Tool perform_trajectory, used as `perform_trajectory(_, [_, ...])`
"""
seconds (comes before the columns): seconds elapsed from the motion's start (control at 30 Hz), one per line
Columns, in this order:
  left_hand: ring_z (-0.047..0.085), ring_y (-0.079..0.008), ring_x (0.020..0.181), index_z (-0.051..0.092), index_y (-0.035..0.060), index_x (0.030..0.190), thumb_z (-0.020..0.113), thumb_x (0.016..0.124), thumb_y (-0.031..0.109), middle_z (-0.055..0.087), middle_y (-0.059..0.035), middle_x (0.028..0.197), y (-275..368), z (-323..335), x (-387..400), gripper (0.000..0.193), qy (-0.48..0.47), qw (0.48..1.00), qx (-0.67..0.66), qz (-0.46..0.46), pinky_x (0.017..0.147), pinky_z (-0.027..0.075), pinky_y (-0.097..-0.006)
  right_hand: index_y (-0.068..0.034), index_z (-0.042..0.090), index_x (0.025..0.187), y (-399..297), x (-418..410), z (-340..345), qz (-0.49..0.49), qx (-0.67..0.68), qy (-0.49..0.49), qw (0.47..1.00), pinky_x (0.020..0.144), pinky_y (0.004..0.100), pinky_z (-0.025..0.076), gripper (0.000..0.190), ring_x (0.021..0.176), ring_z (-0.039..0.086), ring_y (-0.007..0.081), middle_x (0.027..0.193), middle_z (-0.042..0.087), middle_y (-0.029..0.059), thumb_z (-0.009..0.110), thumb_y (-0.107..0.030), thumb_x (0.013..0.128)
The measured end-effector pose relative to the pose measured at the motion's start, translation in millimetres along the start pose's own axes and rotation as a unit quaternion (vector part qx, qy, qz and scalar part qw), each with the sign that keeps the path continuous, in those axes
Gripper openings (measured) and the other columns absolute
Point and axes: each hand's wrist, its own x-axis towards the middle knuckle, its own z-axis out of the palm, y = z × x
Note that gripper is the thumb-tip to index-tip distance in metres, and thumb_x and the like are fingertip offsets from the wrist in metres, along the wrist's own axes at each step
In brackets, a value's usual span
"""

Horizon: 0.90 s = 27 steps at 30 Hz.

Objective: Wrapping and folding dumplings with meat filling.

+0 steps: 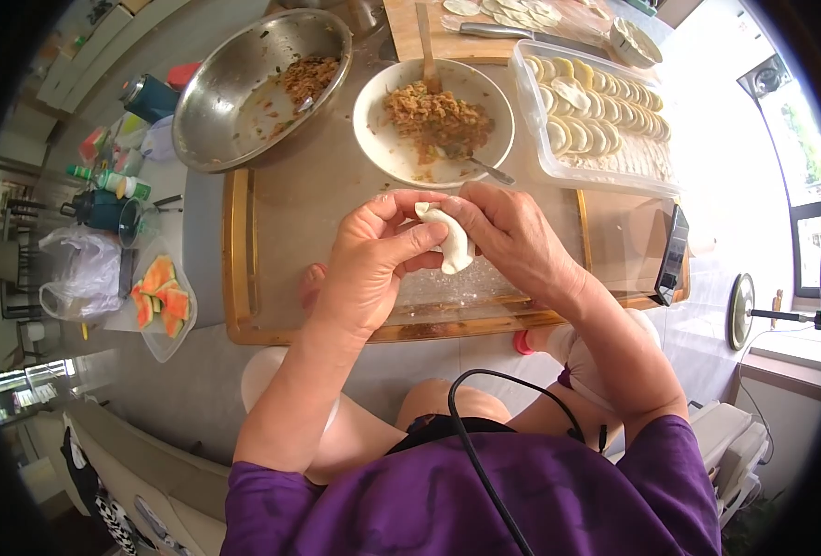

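A folded white dumpling (454,243) is held above the near part of the glass tabletop. My left hand (389,243) supports it, with the thumb across its side and fingers behind it. My right hand (507,229) has its thumb and fingers at the dumpling's upper right edge. Just beyond my hands stands a white bowl (375,149) of minced filling (438,115). A wooden spatula (425,42) and a metal spoon (490,170) rest in that bowl. Back right, a clear plastic container (546,163) holds rows of finished dumplings (608,108).
A steel basin (205,115) with more filling stands back left. Behind lie a wooden board (410,35) with dough wrappers (514,10) and a knife (497,30). A phone (672,257) stands at the table's right edge. Watermelon pieces (160,288) sit at left. A black cable (462,417) crosses my lap.
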Motion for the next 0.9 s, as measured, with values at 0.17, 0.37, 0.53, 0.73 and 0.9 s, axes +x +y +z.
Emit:
perform_trajectory(0.17, [0.064,-0.0127,0.085,0.061,-0.0004,0.108,0.067,0.085,0.004,0.065,-0.0074,0.096,-4,6,-1,0.024,0.04,0.996,0.021,0.079,0.072,0.056,-0.0267,0.003,0.061,0.101,7,1,6,0.043,0.075,-0.012,0.996,0.061,0.0347,0.046,0.03,0.06,0.056,0.0222,0.068,0.058,0.0138,0.047,-0.023,0.098])
perform_trajectory(0.37, [0.064,-0.0123,0.082,0.061,-0.0029,0.106,0.065,0.085,0.0,0.065,-0.0084,0.096,-8,13,-2,0.022,0.079,0.976,0.11,0.171,0.072,0.055,-0.0264,0.0,0.062,0.102,7,2,9,0.093,0.108,-0.018,0.99,0.058,0.0289,0.044,0.034,0.061,0.051,0.011,0.066,0.055,0.0036,0.044,-0.029,0.101])
perform_trajectory(0.53, [0.063,-0.0128,0.086,0.063,-0.0029,0.103,0.065,0.084,-0.003,0.065,-0.0082,0.101,-14,13,0,0.018,0.104,0.9,0.29,0.309,0.078,0.053,-0.0262,-0.002,0.06,0.099,24,4,16,0.066,0.233,-0.066,0.968,0.054,0.0246,0.041,0.035,0.06,0.045,0.0063,0.07,0.054,-0.0019,0.042,-0.031,0.103])
perform_trajectory(0.73, [0.063,-0.016,0.099,0.065,-0.0014,0.109,0.064,0.085,-0.003,0.064,-0.013,0.117,-16,20,-5,0.024,0.082,0.927,0.224,0.29,0.087,0.05,-0.0274,-0.004,0.061,0.098,20,2,18,0.058,0.321,-0.091,0.941,0.061,0.0217,0.039,0.034,0.068,0.044,0.0043,0.076,0.051,-0.0039,0.042,-0.032,0.103])
perform_trajectory(0.9, [0.062,-0.0203,0.107,0.059,-0.0022,0.118,0.062,0.086,-0.006,0.064,-0.0167,0.115,-14,32,-4,0.033,0.103,0.927,0.189,0.308,0.091,0.051,-0.0308,-0.004,0.061,0.098,19,2,17,0.044,0.314,-0.092,0.944,0.065,0.0212,0.038,0.033,0.07,0.043,0.0043,0.078,0.051,-0.005,0.045,-0.033,0.102])
